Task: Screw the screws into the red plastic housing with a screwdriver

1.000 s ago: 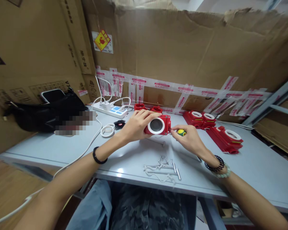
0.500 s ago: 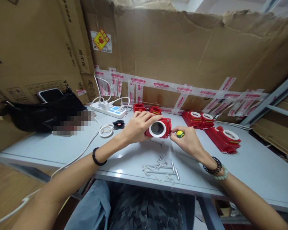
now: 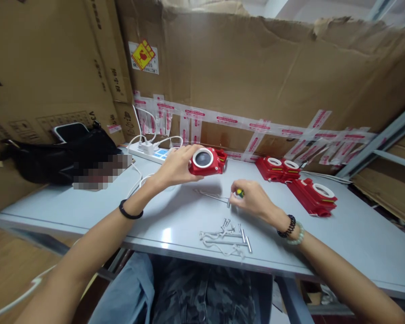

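My left hand [image 3: 177, 168] is closed round the left end of a red housing [image 3: 207, 171] with a white ring and a dark round window, tilted up above the table. In my right hand [image 3: 253, 200] is a screwdriver [image 3: 239, 192]; only part of its green and yellow handle shows. The fingertips of that hand are right by a T-shaped metal rod [image 3: 216, 197] on the table; whether they touch it I cannot tell. Nearer the front edge lie more T-shaped rods [image 3: 226, 243] with white strings, and several small screws [image 3: 226, 223].
More red housings [image 3: 312, 197] with white rings stand on the right. A white power strip [image 3: 151, 154] with cables is at the back left, by a black bag [image 3: 64, 157] with a phone [image 3: 70, 132]. Cardboard [image 3: 239, 67] walls the table's back.
My left hand has lifted the red housing up and to the left, away from the screwdriver. My right hand has moved down and left, towards the T-shaped rod on the table.
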A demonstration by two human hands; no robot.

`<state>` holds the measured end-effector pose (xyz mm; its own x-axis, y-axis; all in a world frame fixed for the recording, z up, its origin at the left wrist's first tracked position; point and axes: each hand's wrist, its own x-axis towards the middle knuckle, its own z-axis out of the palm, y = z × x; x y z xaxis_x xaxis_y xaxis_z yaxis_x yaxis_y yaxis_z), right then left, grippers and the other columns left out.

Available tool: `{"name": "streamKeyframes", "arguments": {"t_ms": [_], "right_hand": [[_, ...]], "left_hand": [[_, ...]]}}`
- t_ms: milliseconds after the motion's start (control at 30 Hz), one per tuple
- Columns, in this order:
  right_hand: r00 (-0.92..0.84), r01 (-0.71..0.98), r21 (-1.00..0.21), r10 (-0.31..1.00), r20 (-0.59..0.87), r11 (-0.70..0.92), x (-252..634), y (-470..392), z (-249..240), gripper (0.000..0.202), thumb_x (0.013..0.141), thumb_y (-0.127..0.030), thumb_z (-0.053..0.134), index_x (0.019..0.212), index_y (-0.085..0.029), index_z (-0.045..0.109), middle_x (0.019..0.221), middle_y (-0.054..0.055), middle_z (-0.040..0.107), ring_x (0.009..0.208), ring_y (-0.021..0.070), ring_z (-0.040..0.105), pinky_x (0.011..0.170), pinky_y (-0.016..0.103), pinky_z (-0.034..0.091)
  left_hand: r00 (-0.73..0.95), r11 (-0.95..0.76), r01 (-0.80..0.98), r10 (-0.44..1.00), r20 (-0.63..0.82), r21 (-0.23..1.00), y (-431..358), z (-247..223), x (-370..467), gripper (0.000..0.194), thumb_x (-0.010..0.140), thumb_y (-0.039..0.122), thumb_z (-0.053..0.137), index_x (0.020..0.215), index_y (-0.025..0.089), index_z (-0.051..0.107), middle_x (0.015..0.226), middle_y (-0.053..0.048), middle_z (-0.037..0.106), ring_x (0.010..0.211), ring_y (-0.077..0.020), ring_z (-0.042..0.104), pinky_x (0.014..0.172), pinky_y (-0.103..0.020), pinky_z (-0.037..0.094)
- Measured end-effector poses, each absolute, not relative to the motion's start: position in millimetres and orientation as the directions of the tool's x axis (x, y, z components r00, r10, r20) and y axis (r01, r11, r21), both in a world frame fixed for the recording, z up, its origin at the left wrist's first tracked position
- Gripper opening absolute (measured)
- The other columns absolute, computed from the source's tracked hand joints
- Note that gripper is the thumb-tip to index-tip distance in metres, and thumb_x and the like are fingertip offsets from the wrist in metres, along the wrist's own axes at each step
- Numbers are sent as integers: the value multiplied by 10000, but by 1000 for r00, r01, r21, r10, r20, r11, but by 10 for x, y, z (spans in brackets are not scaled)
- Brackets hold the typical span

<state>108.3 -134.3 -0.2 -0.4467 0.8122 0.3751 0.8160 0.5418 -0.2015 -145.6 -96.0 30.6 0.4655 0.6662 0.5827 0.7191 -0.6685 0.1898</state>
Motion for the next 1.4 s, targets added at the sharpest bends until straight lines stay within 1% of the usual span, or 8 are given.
{"name": "streamKeyframes", "arguments": {"t_ms": [100, 267, 467, 700, 967, 1133, 1300, 1400], "right_hand": [[-544, 802, -119, 798, 259, 585, 979, -1350, -74, 81, 707, -159, 530, 721, -171, 609, 768, 34, 616, 652, 120, 507, 633, 243, 352], [-535, 835, -51, 831, 150, 547, 884, -1372, -111, 135, 761, -192, 498, 792, -181, 629, 840, 45, 641, 693, 129, 538, 642, 244, 349], [-493, 869, -6, 868, 50, 494, 1067, -1342, -19, 110, 678, -170, 539, 715, -171, 642, 760, 71, 675, 654, 155, 556, 582, 259, 317], [-410, 911, 18, 909, -74, 413, 1674, -1437, 74, 127, 658, -192, 531, 706, -174, 647, 708, 68, 679, 632, 161, 572, 573, 247, 340], [-263, 964, -37, 930, -257, 263, 2265, -1952, 195, 131, 607, -176, 519, 688, -202, 618, 763, 33, 642, 712, 170, 561, 633, 250, 360], [-293, 956, -95, 899, -326, 277, 2230, -2286, 221, 213, 599, -142, 488, 754, -207, 620, 808, 30, 629, 748, 167, 544, 674, 257, 370], [-361, 933, -105, 878, -315, 345, 2069, -2413, 251, 265, 610, -111, 470, 808, -216, 610, 844, 22, 630, 769, 166, 547, 695, 268, 383], [-359, 933, -148, 885, -296, 329, 2016, -2360, 348, 279, 654, -226, 599, 928, -227, 652, 904, 40, 652, 830, 192, 587, 729, 278, 417]], "left_hand": [[420, -650, 732, 666, 617, 203, -956, 330, -1477, 634, 656, 366, 725, 1206, 218, 445, 1194, -80, 597, 1034, -282, 575, 841, -382, 440], [475, -667, 724, 668, 572, 178, -969, 305, -1435, 628, 652, 358, 723, 1200, 223, 447, 1200, -81, 596, 1048, -293, 574, 858, -396, 435], [499, -674, 715, 677, 541, 185, -945, 273, -1432, 622, 663, 393, 716, 1202, 240, 446, 1209, -76, 588, 1056, -290, 565, 862, -399, 430], [489, -657, 726, 700, 520, 202, -933, 264, -1431, 640, 656, 404, 716, 1213, 235, 450, 1202, -88, 588, 1070, -299, 558, 887, -427, 413], [499, -658, 733, 694, 520, 174, -966, 266, -1395, 606, 677, 426, 689, 1195, 219, 451, 1197, -94, 589, 1078, -308, 557, 892, -433, 408], [508, -653, 739, 700, 502, 163, -960, 248, -1386, 618, 677, 425, 694, 1205, 226, 443, 1194, -93, 591, 1060, -309, 564, 872, -426, 420], [503, -663, 719, 704, 502, 211, -966, 248, -1381, 625, 670, 428, 711, 1208, 235, 457, 1192, -94, 593, 1056, -307, 569, 856, -411, 431], [532, -693, 670, 698, 479, 266, -960, 222, -1367, 648, 654, 425, 723, 1215, 237, 459, 1162, -82, 610, 1027, -292, 584, 822, -386, 445]]}}
